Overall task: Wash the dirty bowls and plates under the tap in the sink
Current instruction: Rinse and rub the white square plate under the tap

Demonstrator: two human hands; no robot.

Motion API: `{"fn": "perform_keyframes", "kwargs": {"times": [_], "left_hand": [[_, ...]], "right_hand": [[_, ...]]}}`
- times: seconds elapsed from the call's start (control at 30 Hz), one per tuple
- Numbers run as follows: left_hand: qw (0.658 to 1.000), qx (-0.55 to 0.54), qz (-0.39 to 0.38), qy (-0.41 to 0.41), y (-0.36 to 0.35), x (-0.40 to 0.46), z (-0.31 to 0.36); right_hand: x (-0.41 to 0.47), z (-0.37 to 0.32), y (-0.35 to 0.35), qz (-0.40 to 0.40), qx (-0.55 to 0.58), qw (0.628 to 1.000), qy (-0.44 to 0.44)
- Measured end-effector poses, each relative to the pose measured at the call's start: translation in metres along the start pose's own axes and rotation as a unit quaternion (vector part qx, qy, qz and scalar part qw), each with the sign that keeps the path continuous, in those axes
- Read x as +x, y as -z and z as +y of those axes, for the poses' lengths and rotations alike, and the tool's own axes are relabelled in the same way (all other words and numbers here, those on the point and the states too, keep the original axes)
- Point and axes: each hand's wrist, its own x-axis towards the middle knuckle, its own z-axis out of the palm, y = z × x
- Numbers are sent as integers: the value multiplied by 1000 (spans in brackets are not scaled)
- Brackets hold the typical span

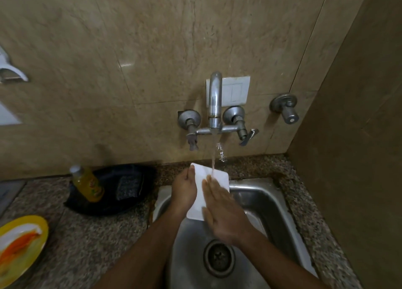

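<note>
Over the sink [272,203], under the tap [215,105], the left hand [185,190] grips the white plate's [201,193] left edge; the right hand [224,210] rubs it flat-fingered. Stiff, wet, probably slippery and breakable: hold by the rim.

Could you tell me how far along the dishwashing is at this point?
Nothing visibly finished yet. In hand: the left hand holds a white plate under the running tap while the right hand rubs it. Left: the stained yellow plate on the counter.
</note>
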Motion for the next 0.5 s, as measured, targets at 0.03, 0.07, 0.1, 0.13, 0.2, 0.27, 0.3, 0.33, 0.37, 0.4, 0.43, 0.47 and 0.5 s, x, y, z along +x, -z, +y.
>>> {"fn": "perform_keyframes", "kwargs": {"times": [0.03,0.07,0.1,0.13,0.2,0.27,0.3,0.33,0.37,0.4,0.43,0.47,0.5], "left_hand": [[1000,-2,1,3,0,-1,-2],[1000,-9,4,7,1,-3,-3],[1000,-16,11,12,1,-4,-2],[1000,-18,17,15,1,-4,-1],[1000,-16,24,9,2,-1,0],[1000,-17,23,-4,3,-1,-1],[1000,-16,20,-8,3,-2,-1],[1000,-15,17,-8,1,-4,-1],[1000,-15,19,-6,-2,-4,0],[1000,-12,24,-2,-3,-4,1],[999,-11,31,-5,-3,-2,3],[999,-9,34,-9,-1,0,3],[999,-8,36,-12,1,1,2]], "right_hand": [[0,2,1,-4,-3,1000,-2],[3,5,3,-4,-8,1000,-12],[6,7,3,0,-15,1000,-23],[7,6,4,0,-22,999,-30],[2,-2,0,-9,-22,1000,-19],[-4,-2,0,-18,-25,1000,-8],[0,5,2,-19,-34,999,-18],[5,11,5,-8,-41,998,-38],[9,13,7,4,-38,997,-60],[11,10,9,4,-34,997,-67],[9,5,9,-7,-30,998,-54],[5,-1,8,-18,-32,999,-30],[-2,-3,5,-26,-36,999,-13]]}}
